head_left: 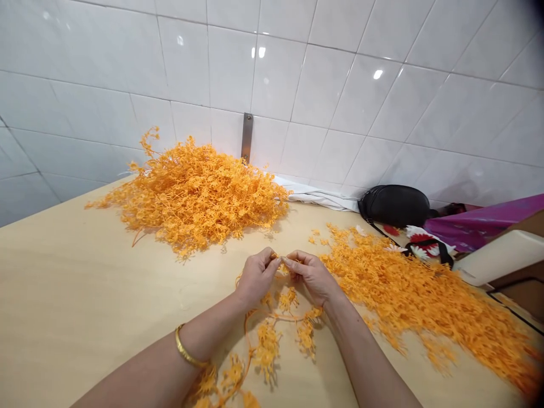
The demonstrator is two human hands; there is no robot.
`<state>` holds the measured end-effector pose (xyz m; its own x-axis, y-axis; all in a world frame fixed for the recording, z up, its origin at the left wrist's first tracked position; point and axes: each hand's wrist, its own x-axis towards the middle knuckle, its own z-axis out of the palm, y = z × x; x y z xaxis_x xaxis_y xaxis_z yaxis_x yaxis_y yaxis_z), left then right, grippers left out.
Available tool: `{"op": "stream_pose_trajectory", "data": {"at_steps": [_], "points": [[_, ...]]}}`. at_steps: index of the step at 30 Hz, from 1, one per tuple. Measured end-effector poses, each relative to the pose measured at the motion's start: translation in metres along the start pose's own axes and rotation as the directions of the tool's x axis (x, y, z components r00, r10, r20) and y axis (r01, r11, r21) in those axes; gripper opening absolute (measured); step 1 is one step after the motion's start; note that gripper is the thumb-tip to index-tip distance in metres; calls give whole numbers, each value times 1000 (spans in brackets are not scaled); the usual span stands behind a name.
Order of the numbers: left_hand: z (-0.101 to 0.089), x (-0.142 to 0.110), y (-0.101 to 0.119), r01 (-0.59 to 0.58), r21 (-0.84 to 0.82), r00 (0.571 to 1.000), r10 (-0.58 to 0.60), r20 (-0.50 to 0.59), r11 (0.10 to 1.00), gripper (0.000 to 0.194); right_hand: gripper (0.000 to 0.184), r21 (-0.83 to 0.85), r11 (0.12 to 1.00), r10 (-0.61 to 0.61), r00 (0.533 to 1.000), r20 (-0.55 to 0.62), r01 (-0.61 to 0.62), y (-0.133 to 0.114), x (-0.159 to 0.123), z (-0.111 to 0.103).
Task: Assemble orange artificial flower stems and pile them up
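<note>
My left hand [257, 276] and my right hand [308, 276] are close together above a pale wooden table top [85, 283]. The fingertips of both pinch a strand of orange plastic sprigs [267, 347], which trails down toward me across the table. Its thin stem loops below my wrists. A large heap of the same orange sprigs [191, 195] lies beyond my hands at the far left. A wide spread of them [419, 300] runs along the right of my right hand, almost touching it. A gold bangle [186, 347] circles my left wrist.
White glazed tiles [272, 73] cover the wall behind the table, with a metal strip [247, 137] fixed on them. A white cloth [317, 194], a black bag [393, 205], a floral cloth [425, 243], a purple cloth [484, 222] and a white object [499, 258] sit at the far right.
</note>
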<state>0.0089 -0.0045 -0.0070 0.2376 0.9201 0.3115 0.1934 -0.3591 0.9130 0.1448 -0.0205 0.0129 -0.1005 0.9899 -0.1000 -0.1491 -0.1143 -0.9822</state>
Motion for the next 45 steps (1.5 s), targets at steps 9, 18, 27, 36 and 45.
{"op": "stream_pose_trajectory", "data": {"at_steps": [9,18,27,36,45], "points": [[-1,0,0,7,-85,999,-4,43,996,19,29,138,989,50,998,-32,-45,4,4,-4],[0,-1,-2,1,9,1000,-1,12,1000,17,28,-24,998,68,990,125,-66,-2,-5,0],[0,1,0,105,-153,984,-80,159,983,23,25,154,981,102,988,113,-119,0,-1,-13],[-1,-1,4,68,-91,995,-60,85,993,21,26,-94,991,107,974,199,-90,-6,-6,-13],[-2,0,1,94,-97,984,-77,161,991,8,23,5,990,138,981,140,-140,-5,-4,-19]]}}
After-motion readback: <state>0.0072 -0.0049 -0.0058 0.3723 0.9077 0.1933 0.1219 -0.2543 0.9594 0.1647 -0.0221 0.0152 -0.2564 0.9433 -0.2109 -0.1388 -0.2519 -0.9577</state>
